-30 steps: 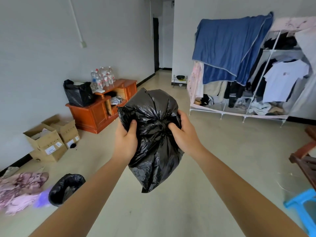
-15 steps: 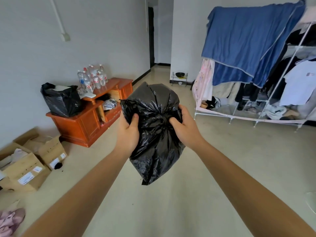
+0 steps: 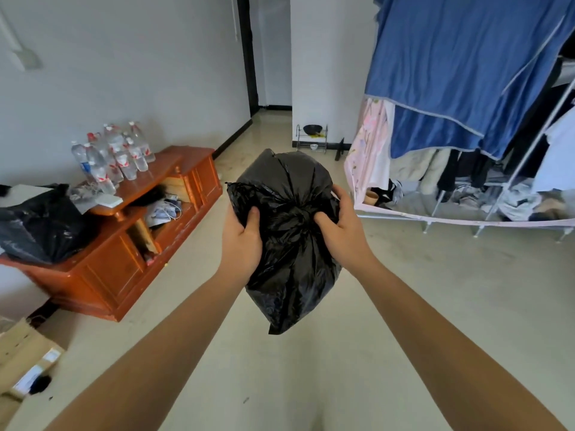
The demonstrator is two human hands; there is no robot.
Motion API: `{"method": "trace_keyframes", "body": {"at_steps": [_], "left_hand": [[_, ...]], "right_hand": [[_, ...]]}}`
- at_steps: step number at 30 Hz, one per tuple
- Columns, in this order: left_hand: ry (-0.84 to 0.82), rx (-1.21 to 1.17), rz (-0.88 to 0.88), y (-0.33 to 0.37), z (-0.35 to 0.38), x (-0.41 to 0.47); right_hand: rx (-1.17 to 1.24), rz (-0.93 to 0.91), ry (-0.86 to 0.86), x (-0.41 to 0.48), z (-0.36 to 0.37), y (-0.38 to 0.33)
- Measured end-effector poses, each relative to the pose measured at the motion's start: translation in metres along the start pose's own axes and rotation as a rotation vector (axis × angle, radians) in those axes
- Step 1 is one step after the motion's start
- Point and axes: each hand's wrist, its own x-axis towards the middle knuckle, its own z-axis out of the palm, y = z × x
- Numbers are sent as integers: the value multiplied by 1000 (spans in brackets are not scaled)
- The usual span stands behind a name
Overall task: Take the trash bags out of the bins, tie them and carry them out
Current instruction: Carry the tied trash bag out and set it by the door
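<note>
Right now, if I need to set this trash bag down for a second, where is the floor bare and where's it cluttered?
Bare floor runs straight ahead, between the orange cabinet and the clothes rack. Crowded: the cabinet top, with water bottles and another black bag, and the left corner with cardboard boxes.

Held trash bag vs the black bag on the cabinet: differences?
1. The held trash bag hangs in the air, gripped by the left hand and right hand; the cabinet bag sits on the wooden cabinet, untouched.
2. The held trash bag's mouth is gathered into a tight bunch; the cabinet bag's top looks open and slack.
Shared: both are black, crinkled, glossy plastic.
</note>
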Motion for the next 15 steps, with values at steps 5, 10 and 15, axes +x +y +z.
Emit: {"method": "trace_keyframes", "body": {"at_steps": [5,10,15], "left_hand": [[43,45,67,-12,30,149],[102,18,102,-51,37,287],[138,27,166,-113,40,455]], "right_hand": [[22,46,-50,161,26,4],[51,33,-128,298,87,18],[85,39,-162,453,168,57]]}}
